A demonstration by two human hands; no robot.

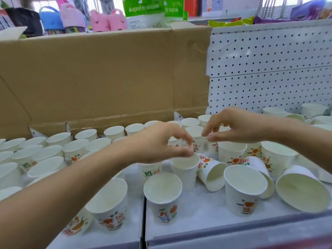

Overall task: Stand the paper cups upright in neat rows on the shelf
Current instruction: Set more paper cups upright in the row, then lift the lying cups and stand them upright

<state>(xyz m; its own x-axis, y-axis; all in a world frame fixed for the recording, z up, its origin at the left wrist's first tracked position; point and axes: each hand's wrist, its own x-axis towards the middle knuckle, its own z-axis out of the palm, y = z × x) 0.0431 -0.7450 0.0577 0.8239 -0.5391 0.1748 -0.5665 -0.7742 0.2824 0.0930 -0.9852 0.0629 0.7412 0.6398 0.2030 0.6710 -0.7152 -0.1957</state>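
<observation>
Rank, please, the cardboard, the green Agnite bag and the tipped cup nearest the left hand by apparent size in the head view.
1. Cardboard.
2. Green Agnite bag and tipped cup look alike; the bag sits farther, so unranked.

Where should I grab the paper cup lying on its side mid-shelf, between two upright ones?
The best grip is probably the upper rim of the tipped paper cup, thumb inside, coming from the front right. Its mouth opens that way, unblocked, while the left upright cup and the right upright cup crowd its flanks.
</observation>
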